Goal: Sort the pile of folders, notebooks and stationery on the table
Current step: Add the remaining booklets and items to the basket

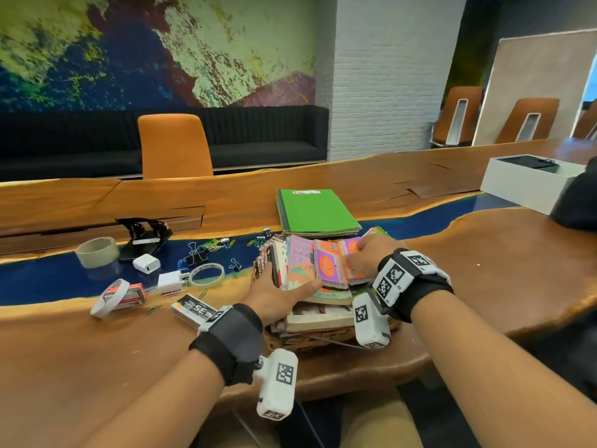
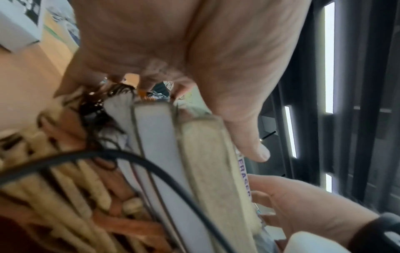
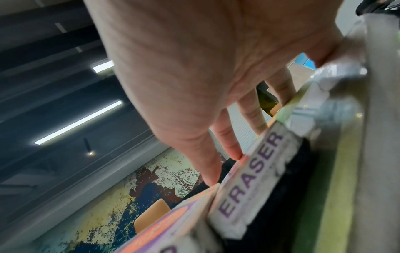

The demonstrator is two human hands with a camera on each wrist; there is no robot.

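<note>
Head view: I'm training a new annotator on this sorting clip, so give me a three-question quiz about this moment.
1. True or false: the green notebooks lie stacked beyond the wicker basket.
2. Multiple choice: what do the right hand's fingers touch? A) a tape roll B) the orange-and-purple eraser boxes C) a white charger
3. Fill in: the left hand grips the books standing in the ____.

Key: 1 true; 2 B; 3 basket.
</note>
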